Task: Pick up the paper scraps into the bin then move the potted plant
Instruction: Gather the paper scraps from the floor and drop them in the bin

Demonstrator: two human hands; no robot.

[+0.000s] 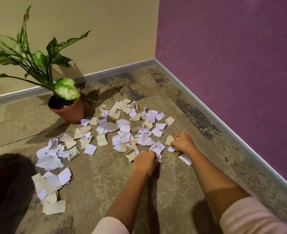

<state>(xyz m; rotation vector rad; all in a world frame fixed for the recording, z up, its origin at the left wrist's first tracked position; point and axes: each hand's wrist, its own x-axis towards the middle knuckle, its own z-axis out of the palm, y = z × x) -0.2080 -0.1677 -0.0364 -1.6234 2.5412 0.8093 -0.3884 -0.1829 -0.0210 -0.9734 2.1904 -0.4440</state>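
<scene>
Both hands were closed on paper scraps (pixel 122 130): the left hand (pixel 145 162) and the right hand (pixel 183 142). The remaining scraps lay on the floor (pixel 105 183), ahead and to the left, nearer the left hand, toward the potted plant (pixel 68 110).

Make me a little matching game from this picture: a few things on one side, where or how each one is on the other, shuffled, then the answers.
Things:
1. potted plant
2. paper scraps
3. right hand
4. purple wall

Places or states:
A. scattered across the floor
B. closed on scraps near the right edge of the pile
C. standing by the beige wall, at the left
D. running along the right side

Pairs: 1-C, 2-A, 3-B, 4-D
</scene>
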